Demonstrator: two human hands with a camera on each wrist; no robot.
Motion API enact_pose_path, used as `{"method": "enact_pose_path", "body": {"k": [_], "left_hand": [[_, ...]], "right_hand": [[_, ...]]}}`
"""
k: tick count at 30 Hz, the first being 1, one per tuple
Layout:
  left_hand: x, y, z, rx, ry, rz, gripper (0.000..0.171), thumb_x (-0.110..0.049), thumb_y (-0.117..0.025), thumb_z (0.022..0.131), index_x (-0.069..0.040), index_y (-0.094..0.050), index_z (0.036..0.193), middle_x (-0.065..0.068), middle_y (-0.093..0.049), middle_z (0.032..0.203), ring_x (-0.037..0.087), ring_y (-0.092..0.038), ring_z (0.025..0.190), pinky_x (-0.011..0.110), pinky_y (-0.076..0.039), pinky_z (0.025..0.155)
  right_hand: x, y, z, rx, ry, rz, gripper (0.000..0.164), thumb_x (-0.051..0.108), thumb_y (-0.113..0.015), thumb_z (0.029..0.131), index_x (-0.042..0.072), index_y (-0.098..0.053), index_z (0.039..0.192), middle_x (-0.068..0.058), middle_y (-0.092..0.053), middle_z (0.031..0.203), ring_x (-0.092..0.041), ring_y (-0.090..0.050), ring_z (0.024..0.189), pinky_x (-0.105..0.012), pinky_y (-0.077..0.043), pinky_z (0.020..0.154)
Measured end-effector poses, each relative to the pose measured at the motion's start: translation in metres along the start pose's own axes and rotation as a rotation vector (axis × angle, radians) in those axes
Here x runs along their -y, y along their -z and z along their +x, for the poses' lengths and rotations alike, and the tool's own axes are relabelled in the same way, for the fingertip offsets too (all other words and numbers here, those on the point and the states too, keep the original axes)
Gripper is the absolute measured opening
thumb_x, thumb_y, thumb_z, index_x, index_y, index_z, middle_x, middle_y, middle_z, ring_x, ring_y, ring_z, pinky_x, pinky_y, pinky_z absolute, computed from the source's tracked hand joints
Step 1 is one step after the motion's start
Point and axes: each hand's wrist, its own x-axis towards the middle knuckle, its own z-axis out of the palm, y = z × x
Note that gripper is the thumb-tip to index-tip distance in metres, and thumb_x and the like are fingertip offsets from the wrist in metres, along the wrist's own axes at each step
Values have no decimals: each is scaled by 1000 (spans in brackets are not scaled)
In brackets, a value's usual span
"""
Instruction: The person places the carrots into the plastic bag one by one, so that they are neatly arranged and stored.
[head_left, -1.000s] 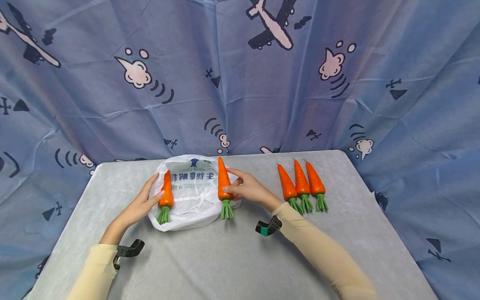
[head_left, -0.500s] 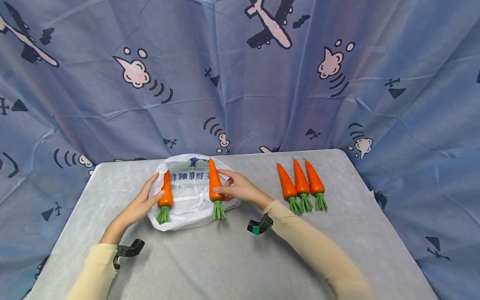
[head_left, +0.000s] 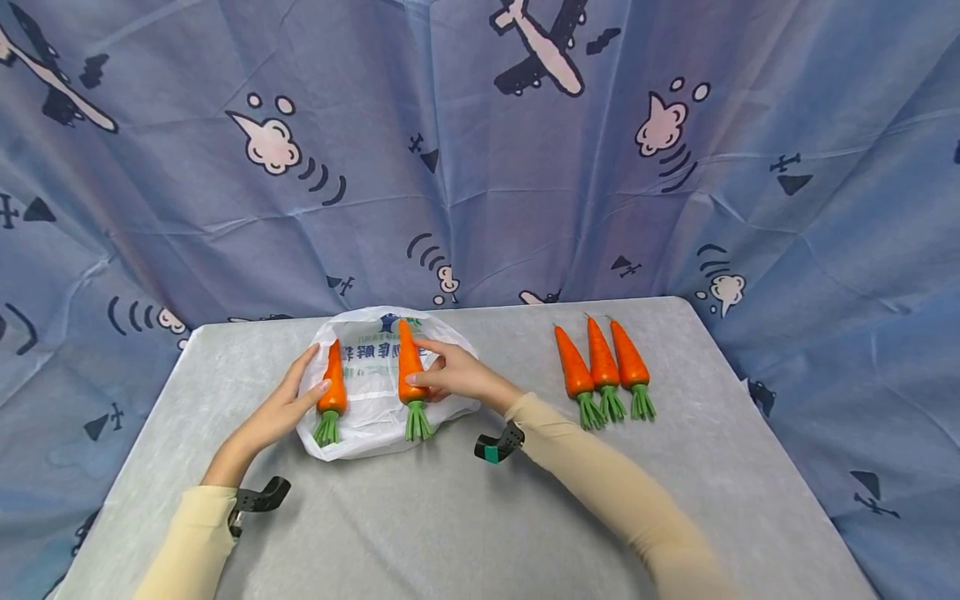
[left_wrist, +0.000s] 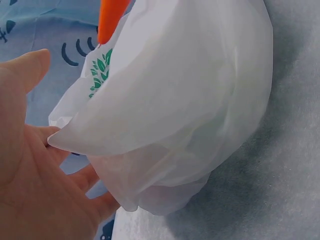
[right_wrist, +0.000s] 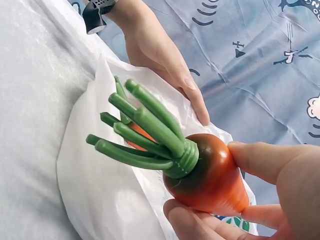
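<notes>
My right hand pinches an orange carrot between thumb and fingers, its tip pointing away and its green stalks toward me. The carrot is over the open white plastic bag. Another carrot lies inside the bag along its left side. My left hand is at the bag's left rim, fingers spread fairly straight along the outside. In the left wrist view the thumb stands apart from the fingers, and the fingertips pass behind the bag's plastic.
Three more carrots, a left one, a middle one and a right one, lie side by side on the grey table to the right. A blue patterned curtain hangs behind the table's back edge.
My right hand has moved left with its carrot, from the bag's right edge to over the middle of its opening. The left hand and the other carrots stay in place.
</notes>
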Motion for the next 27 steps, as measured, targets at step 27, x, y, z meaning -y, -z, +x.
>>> {"method": "enact_pose_path", "body": {"k": [27], "left_hand": [[-3,-2,-1,-10,-36,-3,78,-26,-52,103,-15,-1,161,25,0,166,51,-1,151,74,-7,116]], "right_hand": [[6,-32,33,25,-37,17,74,23,-76,86,16,-41,152,-6,-65,76,-16,-66,61,-46,-62,76]]}}
